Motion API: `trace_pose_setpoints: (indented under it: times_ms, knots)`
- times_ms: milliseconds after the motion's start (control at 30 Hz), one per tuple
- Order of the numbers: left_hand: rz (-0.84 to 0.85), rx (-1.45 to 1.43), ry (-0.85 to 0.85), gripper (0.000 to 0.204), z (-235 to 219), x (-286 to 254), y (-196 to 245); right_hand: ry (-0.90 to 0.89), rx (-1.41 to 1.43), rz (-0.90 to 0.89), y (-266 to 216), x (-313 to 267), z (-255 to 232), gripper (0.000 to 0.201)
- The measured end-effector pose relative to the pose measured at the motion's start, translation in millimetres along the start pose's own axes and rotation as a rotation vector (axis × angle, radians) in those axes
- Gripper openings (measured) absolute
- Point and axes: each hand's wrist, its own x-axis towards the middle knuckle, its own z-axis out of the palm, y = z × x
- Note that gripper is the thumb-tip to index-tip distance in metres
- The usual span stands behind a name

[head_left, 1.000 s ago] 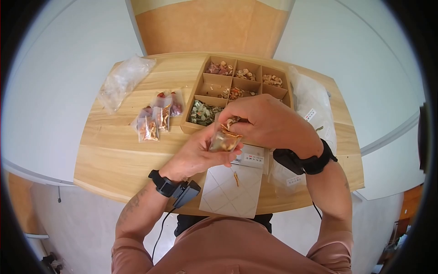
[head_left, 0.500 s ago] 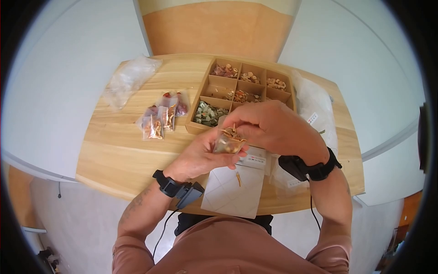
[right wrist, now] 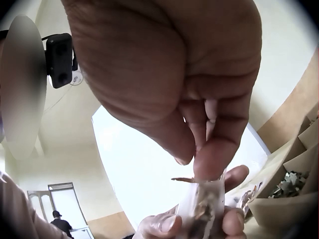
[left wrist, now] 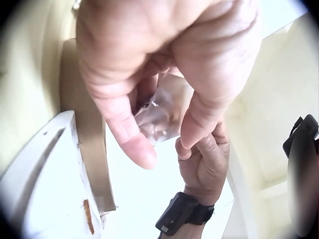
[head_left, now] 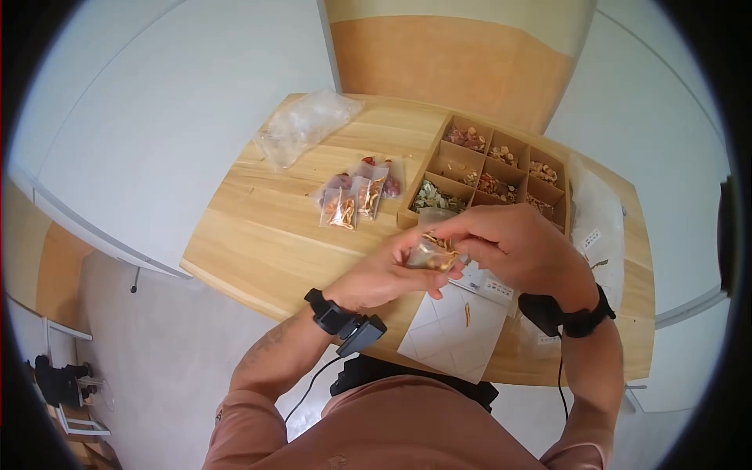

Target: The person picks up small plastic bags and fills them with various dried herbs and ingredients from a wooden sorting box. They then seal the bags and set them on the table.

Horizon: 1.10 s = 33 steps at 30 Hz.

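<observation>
Two hands meet at one small clear bag (head_left: 431, 257) just right of the middle of the head view: the left hand (head_left: 384, 276) pinches its sides between thumb and curled fingers, while the right hand (head_left: 523, 241) bends its thumb and forefinger down to its mouth. Whether those right fingertips grip anything, I cannot tell. Only the right wrist view clearly shows a thin brown piece (right wrist: 183, 179) jutting sideways from the bag's mouth; the left wrist view shows the bag's cloudy side between the left thumb and fingers. Only the head view takes in the whole nine-compartment box (head_left: 406, 218) at upper right, the filled packets (head_left: 340, 210) left of it, and an orange strip (head_left: 468, 315) on a white sheet (head_left: 446, 348) at lower centre. A distant person in dark clothing (right wrist: 61, 225) appears at lower left of the right wrist view alone.
</observation>
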Motion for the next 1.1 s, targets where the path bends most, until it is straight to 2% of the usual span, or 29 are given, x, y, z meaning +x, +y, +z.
trace_pose_setpoints:
  times_ms: [167, 267, 367, 467, 567, 633, 733, 867, 967, 1067, 1100]
  knots:
    - [-0.001, -0.039, 0.110, 0.054, -15.5, -25.1, 8.1, 0.060, -0.042, -0.084, -3.5, 24.5, 6.9, 0.024]
    - [-0.006, -0.018, 0.152, 0.054, -33.1, -37.4, 10.9, 0.096, 0.080, 0.083, -5.9, 44.9, 20.5, 0.028]
    - [-0.006, 0.016, 0.157, 0.053, -53.2, -42.3, 10.4, 0.001, 0.088, 0.189, 4.7, 68.2, 38.1, 0.030]
    - [-0.016, 0.024, 0.156, 0.052, -67.4, -39.8, 13.2, -0.111, 0.246, 0.214, 22.9, 88.8, 50.3, 0.029]
    - [-0.034, 0.008, 0.240, 0.051, -67.4, -41.4, 22.3, -0.112, 0.116, 0.212, 34.4, 106.8, 56.0, 0.025]
    - [-0.044, 0.016, 0.260, 0.052, -72.0, -41.2, 22.1, -0.098, 0.169, 0.265, 41.4, 116.5, 60.3, 0.017]
    - [-0.078, 0.192, 0.333, 0.055, -77.3, -46.4, 24.8, -0.115, 0.155, 0.306, 54.6, 128.8, 60.6, 0.013]
    - [-0.071, 0.292, 0.489, 0.060, -95.1, -62.7, 20.4, -0.178, 0.128, 0.389, 72.8, 144.7, 63.2, 0.014]
    - [-0.114, 0.374, 0.547, 0.056, -97.9, -74.5, 24.6, -0.198, 0.151, 0.409, 77.9, 149.0, 66.6, 0.016]
    - [-0.153, 0.444, 0.549, 0.043, -96.7, -78.9, 26.0, -0.132, 0.241, 0.462, 81.2, 153.0, 68.0, 0.014]
    - [-0.104, 0.494, 0.544, 0.037, -97.1, -80.8, 23.2, -0.111, 0.256, 0.446, 83.2, 153.4, 69.8, 0.014]
